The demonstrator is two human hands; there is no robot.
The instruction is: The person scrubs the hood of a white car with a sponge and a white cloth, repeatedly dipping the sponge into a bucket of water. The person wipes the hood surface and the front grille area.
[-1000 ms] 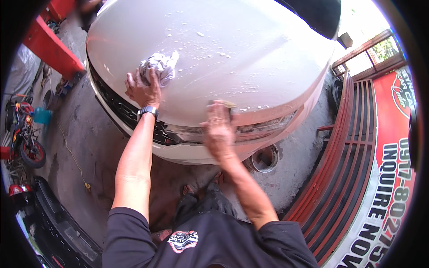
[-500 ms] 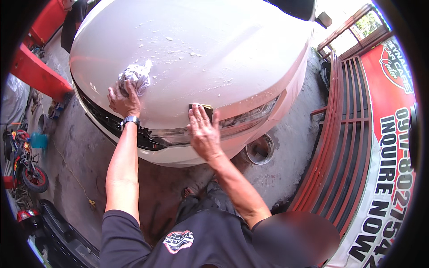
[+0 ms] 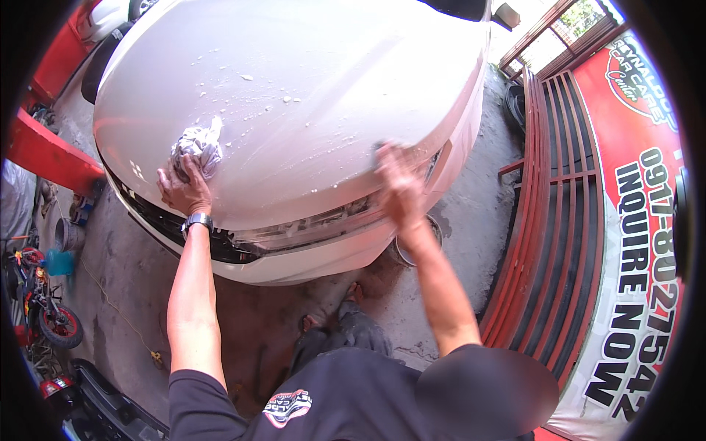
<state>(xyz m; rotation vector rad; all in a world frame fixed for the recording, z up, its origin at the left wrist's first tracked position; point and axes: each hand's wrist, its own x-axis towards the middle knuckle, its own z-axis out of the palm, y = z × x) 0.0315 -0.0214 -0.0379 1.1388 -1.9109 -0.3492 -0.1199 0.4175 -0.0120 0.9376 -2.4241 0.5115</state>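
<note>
Ahead of me spreads the pale hood of a car, dotted with white foamy residue. On its left part my left hand is closed on a bunched grey-white cloth, fingers pressed into its near side. Farther right, my right hand is smeared by motion near the hood's front edge, above the right headlight. A dark flat pad shows at its fingertips; the rest of the pad is hidden under the hand.
A slatted red metal bench runs along the right, before a printed banner. Partly behind my right forearm stands a bucket. At left are a red post, a small motorbike and a thin cord on the floor.
My right hand has slid right and away from me along the hood with the pad. My left hand stays at the cloth; the whole view has shifted a little.
</note>
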